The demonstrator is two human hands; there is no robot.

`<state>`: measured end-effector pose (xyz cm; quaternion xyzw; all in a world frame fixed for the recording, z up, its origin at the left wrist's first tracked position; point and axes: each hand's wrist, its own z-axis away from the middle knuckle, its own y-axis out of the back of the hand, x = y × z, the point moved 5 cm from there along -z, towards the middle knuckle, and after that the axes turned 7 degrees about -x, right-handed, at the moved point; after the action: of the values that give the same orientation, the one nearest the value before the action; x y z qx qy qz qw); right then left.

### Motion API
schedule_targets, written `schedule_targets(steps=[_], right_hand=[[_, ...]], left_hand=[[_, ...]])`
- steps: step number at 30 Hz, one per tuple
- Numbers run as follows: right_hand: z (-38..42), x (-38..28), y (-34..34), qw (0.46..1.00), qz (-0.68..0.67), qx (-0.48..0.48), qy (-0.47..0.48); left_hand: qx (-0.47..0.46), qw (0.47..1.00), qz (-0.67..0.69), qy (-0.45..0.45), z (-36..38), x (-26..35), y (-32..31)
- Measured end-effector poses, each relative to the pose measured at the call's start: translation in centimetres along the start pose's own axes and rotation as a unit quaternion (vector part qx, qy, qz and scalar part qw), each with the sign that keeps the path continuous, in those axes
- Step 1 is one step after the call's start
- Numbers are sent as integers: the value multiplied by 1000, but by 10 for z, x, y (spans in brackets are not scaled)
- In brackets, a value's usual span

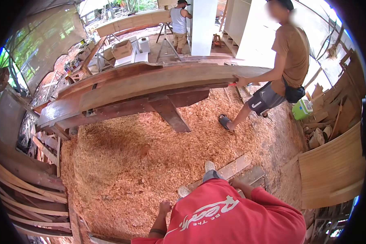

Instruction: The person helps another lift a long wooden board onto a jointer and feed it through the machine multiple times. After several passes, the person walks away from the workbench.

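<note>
My left hand [165, 207] hangs beside the red shirt, over the wood shavings. Its fingers look loosely curled, with nothing visible in them. My right hand [234, 183] is at the other side of the shirt, close to the boards [250, 177] on the floor. Its fingers are too small and partly covered to make out. Ahead, a long curved wooden beam [150, 84] rests on dark timber supports [166, 112]. A person in a brown shirt [290, 53] stands at its right end, one hand [242, 81] on it beside a small red object.
Deep wood shavings [122, 158] cover the floor. Curved wooden strips [32, 203] are stacked at left. A plywood sheet [333, 166], offcuts and a green container [301, 109] line the right side. Behind the beam, another person [179, 26] works near a white panel [203, 28].
</note>
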<state>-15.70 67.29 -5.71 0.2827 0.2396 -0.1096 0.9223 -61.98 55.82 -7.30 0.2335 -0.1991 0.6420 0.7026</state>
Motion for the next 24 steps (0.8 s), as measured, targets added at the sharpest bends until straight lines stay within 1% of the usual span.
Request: schedule_targets(steps=[2, 3, 4, 6, 7, 9, 10, 11, 13, 16, 17, 19, 22, 23, 24], right_hand=[[3, -1, 5, 999, 18, 29, 5], [3, -1, 5, 999, 29, 37, 10], [2, -2, 6, 998, 42, 44, 16], [-2, 7, 3, 999, 13, 14, -32], [-4, 11, 1, 998, 0, -2, -55], [3, -3, 7, 999, 27, 10, -21], [7, -10, 10, 999, 40, 16, -4], [7, -12, 10, 998, 52, 12, 20], [7, -12, 9, 995, 77, 4, 66], [3, 5, 2, 998, 39, -38, -29], [3, 6, 2, 999, 30, -19, -24], [5, 6, 3, 1000, 9, 18, -17], [2, 14, 0, 998, -27, -28, -54], [4, 10, 2, 998, 0, -31, -47], [4, 7, 4, 998, 26, -38, -39]], left_hand=[[-4, 1000, -17, -7, -1, -2, 0], [-9, 991, -98, -86, -5, 2, 1], [-13, 971, -177, -162, -25, -18, 5], [-11, 934, -257, -246, -32, -23, 3], [-6, 931, -261, -255, -33, -22, 3], [2, 966, -177, -185, -31, -18, 4], [4, 991, -87, -105, -25, -18, 4], [6, 1000, 6, -23, -13, -9, 1], [17, 1000, 7, -16, -12, -6, 0], [27, 1000, -6, 2, -12, -3, 1], [28, 1000, -13, 7, -13, -1, 0], [32, 999, 16, 14, -9, 3, -1], [30, 999, 28, 17, 2, 28, -6], [29, 999, 29, 19, 5, 26, -7], [7, 1000, 1, 16, -5, 17, -6]])
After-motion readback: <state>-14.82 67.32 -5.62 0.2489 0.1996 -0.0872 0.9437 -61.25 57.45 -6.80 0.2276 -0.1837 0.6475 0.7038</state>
